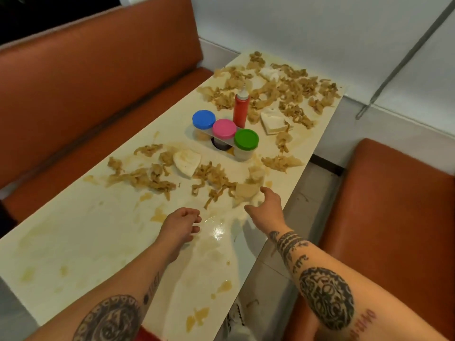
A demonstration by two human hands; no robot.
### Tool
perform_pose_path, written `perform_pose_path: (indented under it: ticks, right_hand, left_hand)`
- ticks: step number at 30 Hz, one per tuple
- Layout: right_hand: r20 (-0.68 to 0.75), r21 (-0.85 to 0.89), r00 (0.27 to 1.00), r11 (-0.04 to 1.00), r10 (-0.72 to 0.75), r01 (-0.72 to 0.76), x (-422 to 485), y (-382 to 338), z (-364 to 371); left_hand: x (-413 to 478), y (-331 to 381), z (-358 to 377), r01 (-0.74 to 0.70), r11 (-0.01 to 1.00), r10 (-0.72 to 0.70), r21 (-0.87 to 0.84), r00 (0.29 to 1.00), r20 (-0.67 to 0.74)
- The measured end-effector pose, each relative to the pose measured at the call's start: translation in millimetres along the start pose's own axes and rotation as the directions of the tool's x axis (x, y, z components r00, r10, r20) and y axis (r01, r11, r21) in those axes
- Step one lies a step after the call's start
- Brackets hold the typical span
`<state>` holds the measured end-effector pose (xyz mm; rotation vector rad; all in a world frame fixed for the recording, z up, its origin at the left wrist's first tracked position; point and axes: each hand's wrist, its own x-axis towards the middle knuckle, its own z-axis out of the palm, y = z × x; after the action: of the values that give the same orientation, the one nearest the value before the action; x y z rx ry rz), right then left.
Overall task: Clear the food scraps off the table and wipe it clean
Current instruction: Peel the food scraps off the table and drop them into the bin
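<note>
A cream table (81,232) is strewn with brown food scraps (145,177) across its middle, and more scraps (290,87) cover the far end. Crumpled, soaked napkins (187,162) lie among them. Yellowish sauce smears stain the near half. My left hand (181,223) hovers over the table's middle with fingers loosely curled, holding nothing. My right hand (267,204) reaches toward a soggy napkin (246,193) near the right edge, fingers spread, touching or almost touching it.
A rack of three jars with blue (203,119), pink (224,128) and green (246,139) lids stands mid-table, a red squeeze bottle (241,107) behind it. Orange bench seats (98,77) flank the table on both sides. A white wall lies beyond.
</note>
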<state>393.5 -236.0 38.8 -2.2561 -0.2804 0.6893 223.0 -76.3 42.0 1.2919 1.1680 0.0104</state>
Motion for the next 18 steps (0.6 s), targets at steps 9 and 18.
perform_pose_path:
  ticks: [9,18]
  right_hand:
    - [0.029,-0.149,0.998,0.987,-0.055,0.059,84.3,-21.2,2.9]
    - [0.053,-0.175,0.998,0.983,-0.045,0.054,101.7,-19.9,-2.3]
  left_hand:
    - [36.9,19.1,21.4,-0.037,0.998,0.041,0.050,0.996,-0.080]
    - [75.5,38.1,55.2,-0.171,0.834,0.240,0.524,0.969,-0.065]
